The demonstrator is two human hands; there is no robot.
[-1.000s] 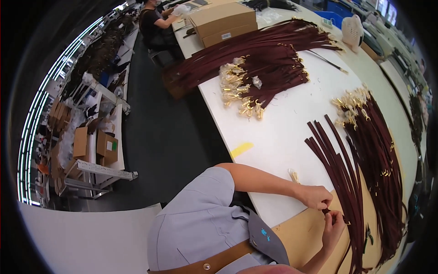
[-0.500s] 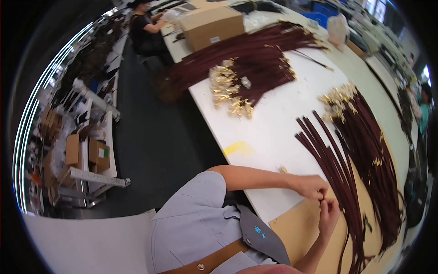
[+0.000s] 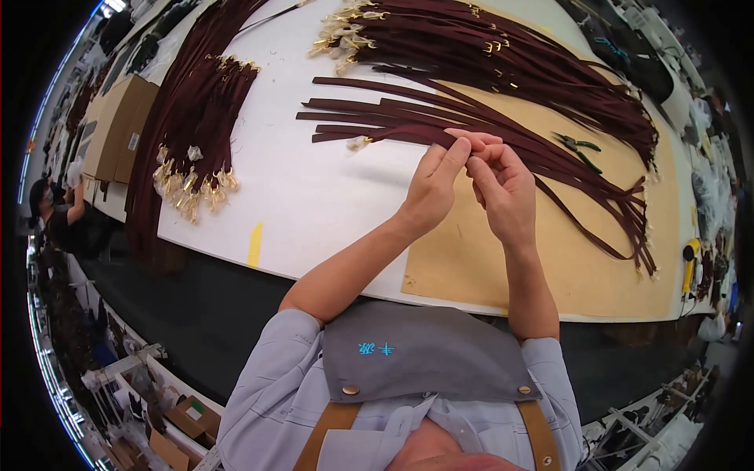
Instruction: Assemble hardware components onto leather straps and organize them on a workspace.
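Close together over the table, my left hand (image 3: 436, 179) and my right hand (image 3: 509, 192) pinch a dark maroon strap (image 3: 412, 135) between thumbs and fingers. The exact spot they grip is covered by the fingertips. Toward the left this strap ends in a gold metal fitting with clear wrapping (image 3: 359, 144). Just beyond my hands several loose maroon straps (image 3: 369, 108) lie side by side, their cut ends pointing left. Right of my right hand, pliers with dark green handles (image 3: 580, 149) rest among the straps.
A thick bundle of maroon straps with gold hooks (image 3: 440, 35) lies at the far side. Another bundle (image 3: 200, 125) hangs together at the left, near a cardboard box (image 3: 122, 129). Tan board (image 3: 471, 263) covers part of the white table (image 3: 330, 212). A person (image 3: 63, 208) sits far left.
The view has swung round, so the table now lies straight ahead. My hands stay close together; the wrapped gold fitting now shows left of them, at the strap's end.
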